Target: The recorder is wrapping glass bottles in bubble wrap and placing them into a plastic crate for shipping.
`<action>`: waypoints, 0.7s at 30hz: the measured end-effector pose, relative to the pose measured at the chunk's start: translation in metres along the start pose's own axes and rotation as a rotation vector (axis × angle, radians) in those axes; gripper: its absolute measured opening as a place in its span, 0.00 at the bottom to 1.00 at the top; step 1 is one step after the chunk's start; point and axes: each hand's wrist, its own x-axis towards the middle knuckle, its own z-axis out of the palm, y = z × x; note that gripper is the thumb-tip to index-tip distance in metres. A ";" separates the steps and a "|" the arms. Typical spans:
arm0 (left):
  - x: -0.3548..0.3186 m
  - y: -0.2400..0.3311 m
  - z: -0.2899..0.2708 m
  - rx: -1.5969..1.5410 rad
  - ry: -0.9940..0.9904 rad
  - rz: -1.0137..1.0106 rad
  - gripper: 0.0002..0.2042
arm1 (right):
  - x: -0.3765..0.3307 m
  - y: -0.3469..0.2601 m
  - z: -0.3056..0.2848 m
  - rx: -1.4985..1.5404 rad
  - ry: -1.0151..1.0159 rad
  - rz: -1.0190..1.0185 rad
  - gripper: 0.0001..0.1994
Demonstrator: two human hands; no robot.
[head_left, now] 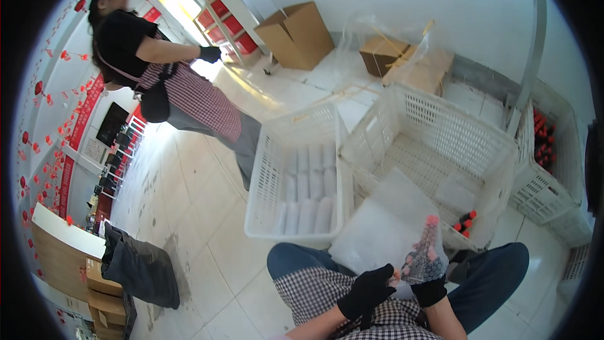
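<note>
My right hand [428, 266], in a black fingertip-less glove, is pushed into what looks like a clear bubble-wrap bag [410, 271]. Its fingers point up together, stretched out, and pink skin shows through the bubbles. Beside its wrist my left hand [371, 291], black-gloved with bare fingertips, is closed in a pinch at the bag's edge; the exact grip is partly hidden. A pile of flat clear bubble-wrap bags [381, 220] rests over my lap and the crate edge. Several wrapped cylinders [308, 182] lie in rows in the white left crate [257, 214].
A larger white crate [453, 116] ahead holds a few red-capped bottles [464, 223]. Stacked crates [547, 195] at right hold more. Cardboard boxes [296, 36] stand by the wall. A person [182, 82] in a checked apron stands at left, beyond a dark bin bag [139, 267].
</note>
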 end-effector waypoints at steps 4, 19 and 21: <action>-0.010 -0.014 0.014 0.021 0.122 0.198 0.07 | 0.018 0.018 0.042 -0.028 0.409 0.026 0.20; 0.031 -0.021 -0.036 -0.179 -0.275 0.304 0.19 | 0.074 0.109 0.023 0.203 0.143 -1.040 0.13; 0.057 -0.041 -0.072 -0.220 0.149 0.167 0.20 | 0.049 0.038 0.040 -0.967 -0.009 0.120 0.18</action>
